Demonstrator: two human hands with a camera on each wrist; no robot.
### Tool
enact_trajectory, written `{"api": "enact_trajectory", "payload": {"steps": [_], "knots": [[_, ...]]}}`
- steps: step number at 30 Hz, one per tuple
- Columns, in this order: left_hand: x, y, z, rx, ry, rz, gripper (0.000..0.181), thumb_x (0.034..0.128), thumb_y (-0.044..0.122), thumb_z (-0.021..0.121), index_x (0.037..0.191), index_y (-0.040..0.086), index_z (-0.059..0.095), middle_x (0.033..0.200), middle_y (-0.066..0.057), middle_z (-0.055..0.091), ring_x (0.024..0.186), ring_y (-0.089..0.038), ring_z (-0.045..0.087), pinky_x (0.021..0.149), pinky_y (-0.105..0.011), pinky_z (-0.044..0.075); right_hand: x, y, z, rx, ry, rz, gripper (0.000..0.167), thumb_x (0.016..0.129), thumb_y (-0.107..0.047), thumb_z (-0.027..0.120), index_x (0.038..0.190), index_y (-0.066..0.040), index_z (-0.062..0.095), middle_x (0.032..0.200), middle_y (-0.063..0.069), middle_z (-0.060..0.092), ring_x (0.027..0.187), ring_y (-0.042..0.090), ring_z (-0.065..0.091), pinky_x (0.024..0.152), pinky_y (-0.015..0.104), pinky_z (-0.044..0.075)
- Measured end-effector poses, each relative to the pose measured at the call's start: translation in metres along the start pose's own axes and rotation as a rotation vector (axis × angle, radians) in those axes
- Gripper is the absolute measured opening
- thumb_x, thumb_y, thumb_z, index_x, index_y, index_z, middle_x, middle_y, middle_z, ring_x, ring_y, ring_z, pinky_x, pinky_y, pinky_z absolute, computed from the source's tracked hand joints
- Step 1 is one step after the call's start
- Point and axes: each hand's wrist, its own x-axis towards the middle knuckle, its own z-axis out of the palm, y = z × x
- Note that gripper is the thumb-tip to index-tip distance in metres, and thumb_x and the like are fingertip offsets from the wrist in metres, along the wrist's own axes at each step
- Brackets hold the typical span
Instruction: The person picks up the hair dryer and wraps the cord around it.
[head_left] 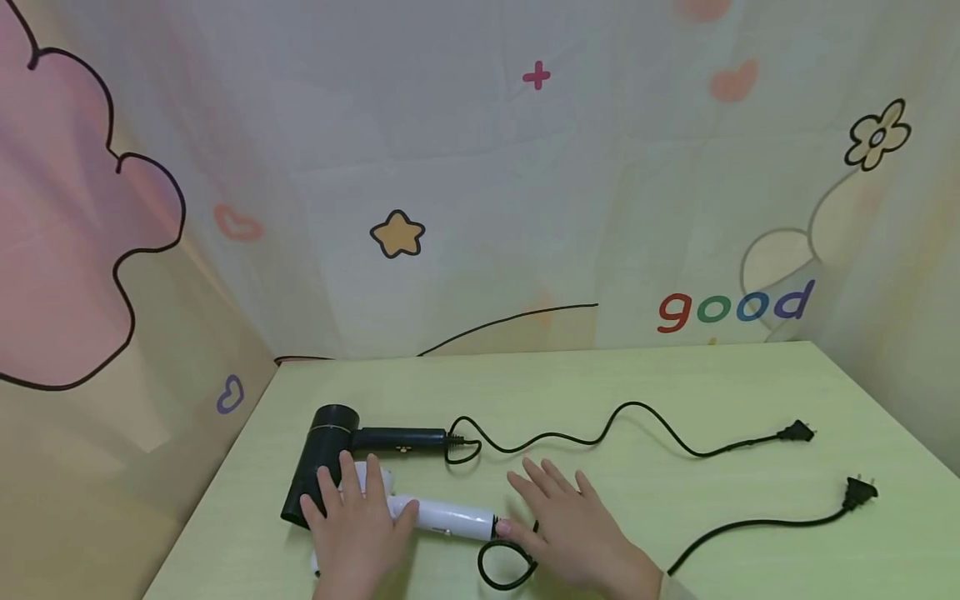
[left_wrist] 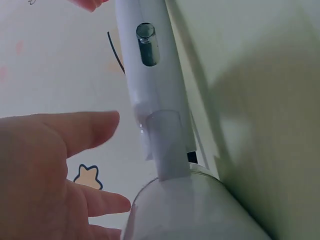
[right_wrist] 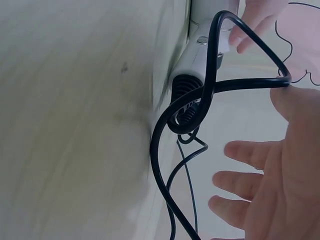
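A white hair dryer (head_left: 453, 518) lies on the table with its handle pointing right. My left hand (head_left: 358, 529) is over its barrel, fingers spread, hiding much of it in the head view. In the left wrist view, that hand (left_wrist: 35, 165) is beside the dryer's barrel (left_wrist: 185, 210), its fingers not wrapped round it. By the handle's end is my right hand (head_left: 573, 529), fingers extended. Its thumb appears to touch the looped black cord (right_wrist: 252, 84) in the right wrist view. Just behind, a black hair dryer (head_left: 401, 439) lies with its handle pointing right too.
The black dryer's cord (head_left: 555, 435) winds right to a two-pin plug (head_left: 797, 431). A second plug (head_left: 858, 492) lies nearer, on the white dryer's side. Behind the pale green table (head_left: 675, 375) hangs a printed curtain (head_left: 465, 250), with more fabric at both sides.
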Motion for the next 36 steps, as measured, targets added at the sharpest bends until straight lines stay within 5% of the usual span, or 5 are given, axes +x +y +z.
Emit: {"api": "enact_trajectory", "payload": {"steps": [9, 17, 24, 28, 36], "knots": [[-0.001, -0.001, 0.009, -0.028, -0.031, -0.023, 0.073, 0.0893, 0.037, 0.059, 0.145, 0.000, 0.031, 0.150, -0.034, 0.019, 0.131, -0.056, 0.024, 0.102, -0.068, 0.025, -0.005, 0.007, 0.002, -0.016, -0.134, 0.039, 0.051, 0.098, -0.047, 0.039, 0.134, -0.013, 0.053, 0.143, 0.011, 0.047, 0.136, 0.035, 0.037, 0.107, 0.064, 0.021], [0.004, -0.012, 0.008, -0.066, 0.007, -0.027, 0.073, 0.0863, 0.028, 0.063, 0.143, -0.005, 0.031, 0.132, -0.034, 0.038, 0.099, -0.049, 0.049, 0.079, -0.060, 0.044, -0.012, 0.017, 0.008, -0.135, -0.105, -0.033, 0.022, 0.087, -0.014, 0.058, 0.107, -0.010, 0.064, 0.123, 0.012, 0.061, 0.124, 0.038, 0.050, 0.098, 0.066, 0.032], [0.005, -0.021, 0.000, -0.191, -0.019, -0.075, 0.081, 0.0794, 0.027, 0.067, 0.137, -0.016, 0.030, 0.116, -0.038, 0.043, 0.090, -0.048, 0.053, 0.070, -0.054, 0.048, -0.014, 0.021, 0.010, -0.214, -0.030, -0.072, 0.017, 0.079, -0.014, 0.068, 0.096, -0.015, 0.066, 0.095, 0.000, 0.061, 0.089, 0.024, 0.055, 0.076, 0.048, 0.047], [0.005, -0.028, -0.001, -0.247, -0.069, -0.121, 0.083, 0.0795, 0.032, 0.069, 0.136, -0.014, 0.030, 0.107, -0.036, 0.045, 0.081, -0.042, 0.055, 0.060, -0.048, 0.047, -0.013, 0.023, 0.010, -0.219, -0.021, -0.052, 0.012, 0.076, -0.013, 0.070, 0.082, -0.018, 0.060, 0.078, -0.005, 0.049, 0.072, 0.016, 0.043, 0.061, 0.034, 0.038], [0.006, -0.041, 0.005, -0.326, -0.182, -0.118, 0.093, 0.0744, 0.041, 0.073, 0.134, -0.015, 0.028, 0.092, -0.028, 0.058, 0.074, -0.031, 0.058, 0.060, -0.041, 0.047, -0.015, 0.024, 0.010, -0.161, -0.076, -0.091, 0.024, 0.071, -0.018, 0.075, 0.070, -0.021, 0.052, 0.068, -0.010, 0.041, 0.064, 0.011, 0.037, 0.057, 0.027, 0.029]]}}
